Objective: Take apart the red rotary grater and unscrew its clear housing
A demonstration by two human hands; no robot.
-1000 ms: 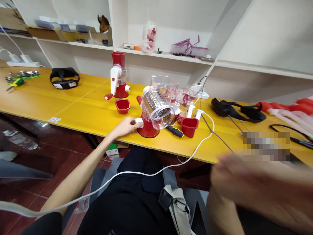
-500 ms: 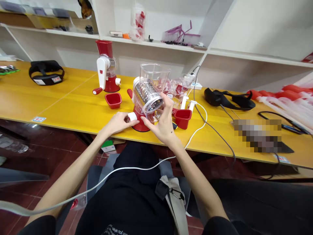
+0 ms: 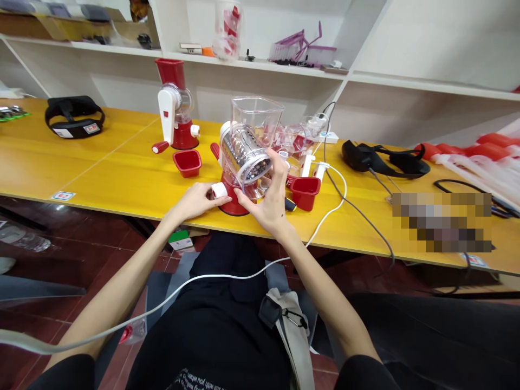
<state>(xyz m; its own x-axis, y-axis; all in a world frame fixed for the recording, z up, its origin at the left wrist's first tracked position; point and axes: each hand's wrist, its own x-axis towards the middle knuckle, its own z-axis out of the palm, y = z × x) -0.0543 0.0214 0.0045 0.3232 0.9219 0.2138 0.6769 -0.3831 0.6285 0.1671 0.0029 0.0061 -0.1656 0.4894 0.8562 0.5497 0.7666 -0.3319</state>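
Observation:
A rotary grater (image 3: 255, 116) with a clear hopper and a red base (image 3: 236, 205) stands at the table's front edge. Its perforated metal drum (image 3: 247, 149) shows through the clear housing. My left hand (image 3: 195, 203) pinches the white knob (image 3: 219, 190) on the left of the base. Around the open end of the housing curls my right hand (image 3: 271, 197), thumb in front and fingers on the far right side. Part of the base is hidden behind that hand.
A second, assembled grater (image 3: 179, 108) stands behind to the left, with a red cup (image 3: 187, 163) before it. Right of my hands are another red cup (image 3: 305, 192), clear parts and a white cable (image 3: 335, 206). Black headsets (image 3: 75, 116) lie farther out; shelves (image 3: 260, 67) run behind.
The view has shifted slightly. Both hands keep the same grip on the grater, and no clear movement of its parts shows.

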